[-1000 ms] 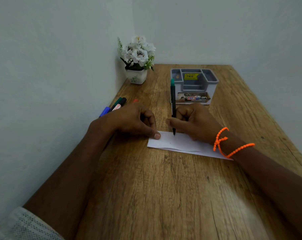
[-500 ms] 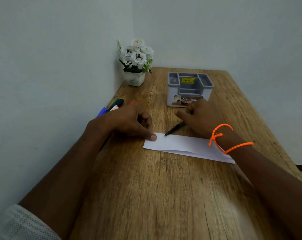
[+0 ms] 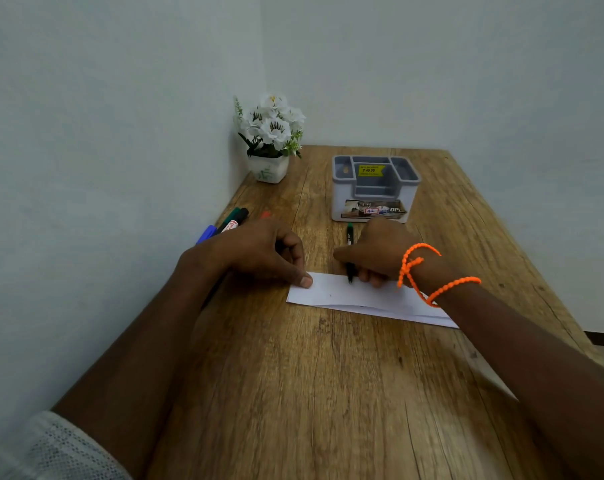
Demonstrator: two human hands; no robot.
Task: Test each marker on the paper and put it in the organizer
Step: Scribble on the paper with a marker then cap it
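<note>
Right hand (image 3: 375, 252), mid-frame, fingers curled round a slim dark marker with a green cap end (image 3: 349, 252), tip down on the folded white paper sheet (image 3: 362, 297); left hand (image 3: 259, 251) loosely curled, thumb pressing the sheet's left corner onto the wooden worktop (image 3: 293, 393). Grey plastic compartment organizer (image 3: 375, 188) sits just above the right hand, while blue, green and black markers (image 3: 224, 225) lie left of centre beside the wall. White flowers in a small white pot (image 3: 271, 140) in the corner, upper centre-left.
</note>
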